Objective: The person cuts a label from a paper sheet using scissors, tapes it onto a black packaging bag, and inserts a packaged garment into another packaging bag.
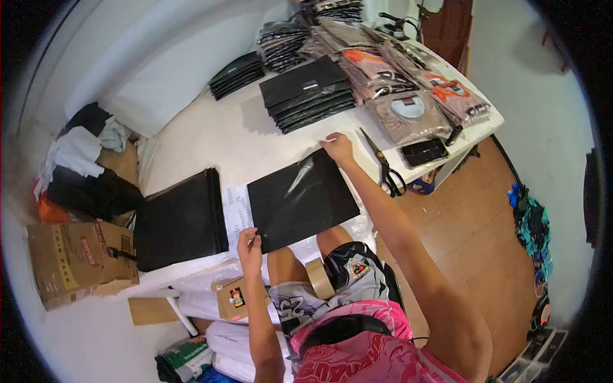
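A flat black bag [303, 198] lies on the white table, partly over a printed white sheet [237, 209]. At the bag's far right corner is my right hand [338, 148], fingers pressed together; what they pinch is too small to make out. My left hand [249, 244] is closed at the bag's near left corner, by the sheet's lower edge, and its exact grip is unclear. To the left of the sheet rests a stack of black bags [181, 220]. Black-handled scissors [384, 165] lie to the right of my right forearm.
Folded black packages [310, 92] stand piled at the back, beside clear-wrapped garments [408, 115]. A phone [424, 152] lies near the right table edge [476, 137]. A cardboard box [80, 262] is at the left. A tape roll [319, 278] sits on my lap.
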